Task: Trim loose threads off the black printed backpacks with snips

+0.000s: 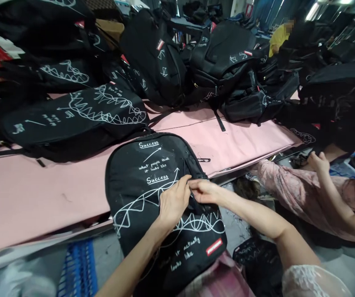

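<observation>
A black backpack (pixel 134 169) leans against the pink table edge in front of me, its front panel facing up. White lettering and looping scribbled lines run across it, and a red label (pixel 214 247) sits near its lower right corner. My left hand (pixel 175 202) lies over the front panel with its fingers bent together at the right-hand side. From the right, my right hand (pixel 205 191) meets it there, thumb and fingers pinched beside the zipped edge. Both hands touch the bag; the small spot between their fingertips is hidden.
The pink-covered table (pixel 81 185) carries several similar backpacks, one lying flat (pixel 81 119) at left and one upright (pixel 152 57) behind. A small black tool (pixel 203 160) lies by the bag. At right sits a co-worker in a patterned garment (pixel 279 185). Another dark bag (pixel 259 264) is low down.
</observation>
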`<state>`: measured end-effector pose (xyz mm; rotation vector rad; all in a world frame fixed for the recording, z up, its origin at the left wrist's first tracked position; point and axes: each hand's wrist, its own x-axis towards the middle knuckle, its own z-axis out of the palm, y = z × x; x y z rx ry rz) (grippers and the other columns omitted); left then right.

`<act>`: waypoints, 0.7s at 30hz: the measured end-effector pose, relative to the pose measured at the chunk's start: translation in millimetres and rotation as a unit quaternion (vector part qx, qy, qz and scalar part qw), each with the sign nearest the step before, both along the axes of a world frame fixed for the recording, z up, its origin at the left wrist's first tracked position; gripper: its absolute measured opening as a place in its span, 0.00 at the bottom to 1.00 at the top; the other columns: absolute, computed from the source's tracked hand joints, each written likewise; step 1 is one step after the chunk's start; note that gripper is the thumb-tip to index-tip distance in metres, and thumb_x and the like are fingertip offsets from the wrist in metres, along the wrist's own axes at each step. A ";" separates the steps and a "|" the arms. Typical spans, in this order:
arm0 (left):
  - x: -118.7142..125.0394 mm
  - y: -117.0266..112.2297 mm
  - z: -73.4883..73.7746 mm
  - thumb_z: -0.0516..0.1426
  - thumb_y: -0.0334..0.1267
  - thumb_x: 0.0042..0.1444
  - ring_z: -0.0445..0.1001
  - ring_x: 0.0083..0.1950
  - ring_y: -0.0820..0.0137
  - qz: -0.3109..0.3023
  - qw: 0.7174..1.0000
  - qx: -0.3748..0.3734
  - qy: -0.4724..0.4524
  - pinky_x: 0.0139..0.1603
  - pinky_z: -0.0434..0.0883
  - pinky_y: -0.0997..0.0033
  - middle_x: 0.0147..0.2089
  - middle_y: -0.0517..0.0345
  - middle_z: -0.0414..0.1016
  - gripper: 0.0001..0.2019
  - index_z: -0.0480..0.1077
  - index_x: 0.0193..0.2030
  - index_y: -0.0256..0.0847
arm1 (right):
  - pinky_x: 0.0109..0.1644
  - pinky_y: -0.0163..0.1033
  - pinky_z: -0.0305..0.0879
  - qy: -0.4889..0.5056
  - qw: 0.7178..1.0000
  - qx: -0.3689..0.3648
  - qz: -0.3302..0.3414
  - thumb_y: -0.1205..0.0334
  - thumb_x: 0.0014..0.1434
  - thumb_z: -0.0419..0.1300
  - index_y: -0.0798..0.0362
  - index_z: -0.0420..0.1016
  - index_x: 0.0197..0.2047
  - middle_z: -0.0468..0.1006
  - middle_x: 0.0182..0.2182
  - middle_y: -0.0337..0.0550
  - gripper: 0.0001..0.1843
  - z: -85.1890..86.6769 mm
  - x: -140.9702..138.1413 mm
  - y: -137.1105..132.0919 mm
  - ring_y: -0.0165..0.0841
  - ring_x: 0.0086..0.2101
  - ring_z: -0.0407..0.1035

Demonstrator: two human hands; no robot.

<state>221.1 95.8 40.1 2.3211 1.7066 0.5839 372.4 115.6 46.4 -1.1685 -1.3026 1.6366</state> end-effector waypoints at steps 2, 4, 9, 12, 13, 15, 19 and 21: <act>1.8 -1.5 -10.0 0.49 0.37 0.60 0.74 0.46 0.64 -0.017 1.000 -0.003 0.020 0.45 0.69 0.67 0.47 0.49 0.75 0.19 0.61 0.58 0.39 | 0.46 0.44 0.67 -0.002 1.000 0.012 -0.018 0.58 0.63 0.51 0.56 0.67 0.50 0.73 0.45 0.49 0.16 2.2 23.3 2.1 0.34 0.42 0.70; 4.4 -3.9 -23.2 0.52 0.40 0.57 0.62 0.60 0.56 -0.076 0.995 0.014 0.058 0.57 0.62 0.54 0.58 0.44 0.66 0.24 0.58 0.60 0.38 | 0.49 0.43 0.65 -0.054 0.995 0.071 -0.051 0.56 0.61 0.52 0.52 0.66 0.52 0.72 0.47 0.48 0.17 3.8 51.1 -8.3 0.34 0.44 0.69; -1.5 -19.8 -37.7 0.51 0.38 0.58 0.53 0.65 0.52 -0.130 0.989 0.043 0.055 0.60 0.54 0.44 0.62 0.46 0.61 0.21 0.62 0.58 0.40 | 0.48 0.43 0.64 -0.321 0.909 0.242 0.109 0.46 0.46 0.65 0.52 0.66 0.53 0.69 0.48 0.49 0.33 -14.0 74.6 -68.5 0.39 0.46 0.65; -9.1 -46.6 -28.5 0.49 0.33 0.59 0.66 0.57 0.60 -0.144 0.984 0.102 -0.033 0.58 0.61 0.52 0.49 0.50 0.75 0.14 0.69 0.48 0.40 | 0.40 0.39 0.65 -0.407 0.863 0.267 0.136 0.49 0.53 0.61 0.53 0.65 0.49 0.69 0.42 0.48 0.24 -30.1 60.9 -89.4 0.36 0.40 0.67; -9.4 -58.1 -25.8 0.49 0.32 0.59 0.69 0.54 0.63 -0.179 0.976 0.111 -0.048 0.57 0.62 0.56 0.45 0.52 0.76 0.12 0.71 0.46 0.41 | 0.37 0.37 0.65 -0.419 0.856 0.270 0.137 0.52 0.57 0.58 0.53 0.66 0.47 0.70 0.39 0.45 0.19 -33.2 57.4 -90.4 0.34 0.36 0.67; -5.6 -81.0 -25.0 0.50 0.34 0.59 0.70 0.53 0.66 -0.286 0.952 0.099 -0.041 0.55 0.64 0.61 0.46 0.55 0.76 0.12 0.70 0.47 0.41 | 0.34 0.34 0.62 -0.425 0.845 0.290 0.146 0.58 0.60 0.56 0.53 0.67 0.43 0.70 0.35 0.42 0.10 -34.9 55.0 -85.8 0.31 0.32 0.66; 6.4 -110.2 -41.7 0.52 0.48 0.57 0.55 0.65 0.61 -0.401 0.914 0.060 0.035 0.61 0.57 0.56 0.63 0.54 0.61 0.26 0.59 0.60 0.38 | 0.31 0.33 0.58 -0.458 0.782 0.373 0.198 0.65 0.61 0.54 0.54 0.70 0.36 0.70 0.33 0.43 0.04 -25.8 60.8 -66.3 0.31 0.34 0.62; 7.0 -115.5 -52.0 0.51 0.49 0.58 0.50 0.67 0.62 -0.404 0.912 0.052 0.057 0.63 0.53 0.55 0.65 0.54 0.56 0.30 0.53 0.64 0.38 | 0.29 0.33 0.55 -0.484 0.742 0.412 0.213 0.65 0.61 0.54 0.53 0.70 0.34 0.69 0.34 0.43 0.05 -20.8 60.8 -51.6 0.32 0.34 0.60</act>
